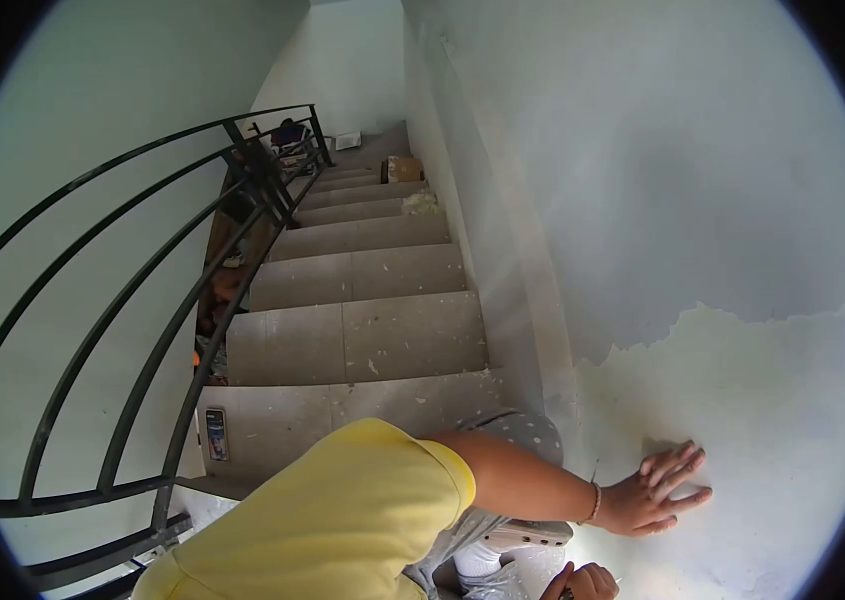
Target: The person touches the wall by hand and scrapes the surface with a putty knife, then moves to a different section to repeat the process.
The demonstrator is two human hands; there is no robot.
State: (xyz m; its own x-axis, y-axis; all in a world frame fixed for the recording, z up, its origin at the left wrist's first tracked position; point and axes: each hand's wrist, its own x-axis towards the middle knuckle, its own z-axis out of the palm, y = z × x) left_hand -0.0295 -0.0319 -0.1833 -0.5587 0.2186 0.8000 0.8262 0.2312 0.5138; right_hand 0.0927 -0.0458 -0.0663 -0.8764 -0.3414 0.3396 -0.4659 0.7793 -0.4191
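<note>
From the yellow sleeve (pixel 373 500), my left arm reaches across to the right, and my left hand (pixel 648 495) rests on the wall with its fingers spread. A thin bracelet (pixel 596 502) circles that wrist. The hand lies on a paler wall patch (pixel 743 380) with a ragged edge, below the greyer paint (pixel 723 220). At the bottom edge my right hand (pixel 588 583) is closed, partly cut off, with a small dark bit showing at its fingers that I cannot make out. Close by are my beige clog (pixel 533 533), white sock (pixel 479 560) and dotted grey trousers (pixel 523 430).
A staircase (pixel 293 335) runs away ahead, dotted with pale flakes. The black metal railing (pixel 143 375) bounds its left side. On a near step lies a phone (pixel 216 433). Farther along are whitish scraps (pixel 421 203) and a cardboard box (pixel 404 170). Clear plastic (pixel 515 580) lies near my foot.
</note>
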